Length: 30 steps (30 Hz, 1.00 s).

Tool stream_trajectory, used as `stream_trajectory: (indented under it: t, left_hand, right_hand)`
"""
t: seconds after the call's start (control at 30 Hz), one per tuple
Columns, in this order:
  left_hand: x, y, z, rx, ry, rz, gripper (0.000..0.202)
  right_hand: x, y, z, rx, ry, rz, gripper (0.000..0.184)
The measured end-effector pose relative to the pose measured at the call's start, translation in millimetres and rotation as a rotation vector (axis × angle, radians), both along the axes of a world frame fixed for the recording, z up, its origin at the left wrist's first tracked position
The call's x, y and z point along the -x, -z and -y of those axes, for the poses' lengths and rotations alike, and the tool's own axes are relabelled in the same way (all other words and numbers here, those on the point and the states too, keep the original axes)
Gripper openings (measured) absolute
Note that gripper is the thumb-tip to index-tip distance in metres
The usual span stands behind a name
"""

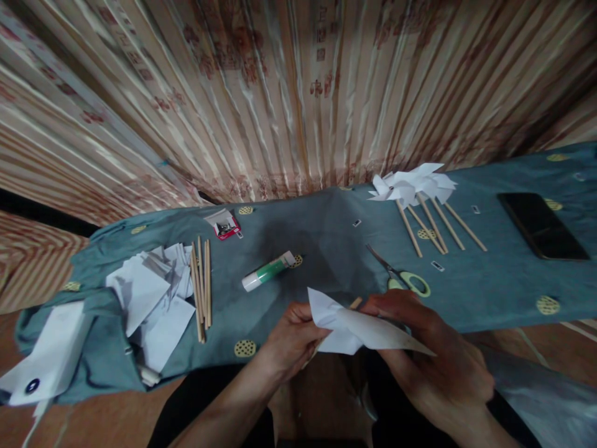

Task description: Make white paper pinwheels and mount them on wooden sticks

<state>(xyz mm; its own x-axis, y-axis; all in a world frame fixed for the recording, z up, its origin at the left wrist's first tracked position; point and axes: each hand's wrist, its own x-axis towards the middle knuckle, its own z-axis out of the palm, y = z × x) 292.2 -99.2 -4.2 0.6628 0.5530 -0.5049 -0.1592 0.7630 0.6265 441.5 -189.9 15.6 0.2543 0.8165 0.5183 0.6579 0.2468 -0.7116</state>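
Right hand point(441, 354) and left hand point(291, 336) sit closest to camera, white paper pinwheel point(338, 320) between them, over the near edge of the cloth point(321, 261). Left is closed, thumb and fingers pinching the pinwheel's left side. Right is half curled round the other side; paper hides its fingertips, so I can't tell if it grips. Stick point(356, 303) runs behind the paper, tip poking out on top.

Rest, big to small. Patterned curtain point(298, 93) hangs behind the cloth. Paper pile point(153, 292) on the left, sheets overlapping at odd angles. White box point(60, 345) with a cable sits at the left end, nearer me than the pile. Finished pinwheels point(420, 185) lie bunched at the far edge, right of centre, five sticks pointing my way. Phone point(541, 227) is flat on the right, screen dark. Spare sticks point(201, 286) lie side by side, just right of the pile. Scissors point(395, 272), green handles, are just beyond my right hand. Glue stick point(268, 272), capped, lies mid-cloth at a slant. Smallest: red pin box point(226, 231), open, dark metal bits inside, far edge on the left.
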Motion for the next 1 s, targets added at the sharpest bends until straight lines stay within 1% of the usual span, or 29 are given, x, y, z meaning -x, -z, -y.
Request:
stream_trajectory:
  t: [0.13,0.23,0.33,0.5,0.67,0.8,0.93,1.0]
  left_hand:
    - [0,-0.6,0,0.001,0.004,0.009,0.020]
    - [0,-3.3,0,0.022,-0.001,0.005,0.020]
    - [-1,-4.9,0,0.042,-0.021,0.002,0.021]
    - [0,-4.0,-1,0.048,-0.021,0.034,0.020]
    - [2,-1.5,1,0.019,0.005,-0.007,0.017]
    - [3,-0.8,1,0.019,0.019,-0.025,0.017]
    - [3,-2.8,0,0.025,-0.009,-0.043,0.021]
    - [2,-4.0,-1,0.032,-0.032,-0.055,0.024]
  right_hand:
    - [1,-7.8,-3,-0.019,-0.009,0.007,0.054]
    - [1,-15.6,-5,0.038,-0.030,0.032,0.042]
    - [-1,-19.3,-6,0.071,-0.041,0.034,0.031]
    - [-5,-23.3,-6,0.050,-0.052,0.057,0.027]
    - [-6,-29.5,-7,0.069,-0.077,0.099,0.027]
    - [-5,-26.1,-5,0.098,-0.066,0.069,0.027]
    - [-3,-14.8,-1,0.033,-0.045,-0.017,0.040]
    - [-2,-9.1,1,0.030,-0.016,-0.081,0.045]
